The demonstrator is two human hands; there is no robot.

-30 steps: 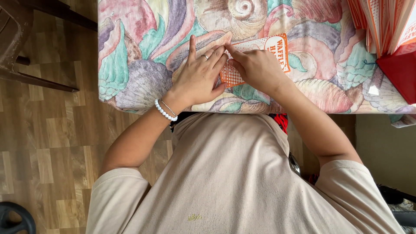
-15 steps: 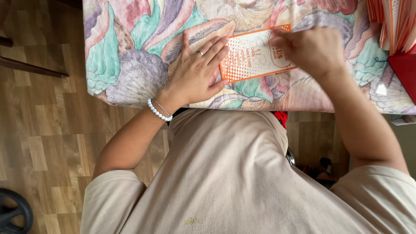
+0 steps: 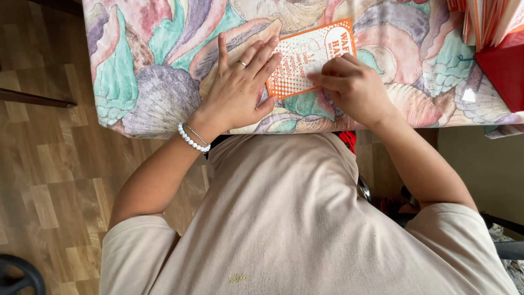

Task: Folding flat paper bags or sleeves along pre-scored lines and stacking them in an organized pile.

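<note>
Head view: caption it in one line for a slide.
Left hand pins an orange paper sheet flat; right hand presses its edge.

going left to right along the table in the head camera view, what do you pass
Shell-patterned tablecloth → left hand pressed flat → orange-and-white paper sheet → right hand on the sheet's lower edge → red folder at the right edge.

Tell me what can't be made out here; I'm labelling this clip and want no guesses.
Head view only:
- Orange paper sheet: its left edge lies under the left hand, its lower right part under the right hand.
- Right fingertips: curled under, so their contact with the sheet is hidden.
- Stack of orange-and-white sheets and red thing: cut off by the frame's edges.
- Table: covered by a patterned cloth; far side out of frame.
</note>
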